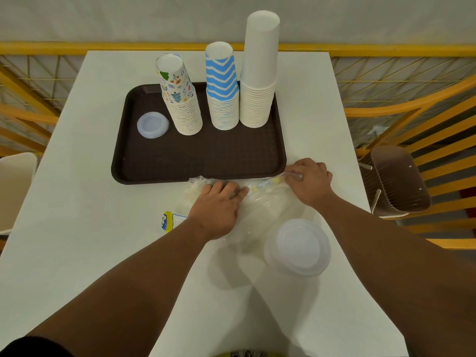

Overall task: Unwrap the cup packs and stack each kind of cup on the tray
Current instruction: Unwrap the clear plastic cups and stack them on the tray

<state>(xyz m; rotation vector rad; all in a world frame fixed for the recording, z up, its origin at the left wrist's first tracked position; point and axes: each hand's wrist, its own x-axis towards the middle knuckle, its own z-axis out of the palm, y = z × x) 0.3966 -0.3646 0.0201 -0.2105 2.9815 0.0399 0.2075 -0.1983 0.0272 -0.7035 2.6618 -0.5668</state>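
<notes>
Near edge: stack of translucent plastic lids (298, 247) in clear crinkled plastic wrap (262, 204). Left hand (216, 210) flat, pressing wrap; right hand (310, 181) pinching its end. Beyond: dark brown rectangular tray (206, 155) holding lid pile (152, 124), doodle-print cups (181, 99), blue-striped cups (222, 91), plain white cups (258, 73), each stack inverted.

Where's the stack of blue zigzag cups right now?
The blue zigzag cups stand upside down at the far side of the brown tray, between the doodle-print cups on their left and the taller plain white cups on their right.
</notes>
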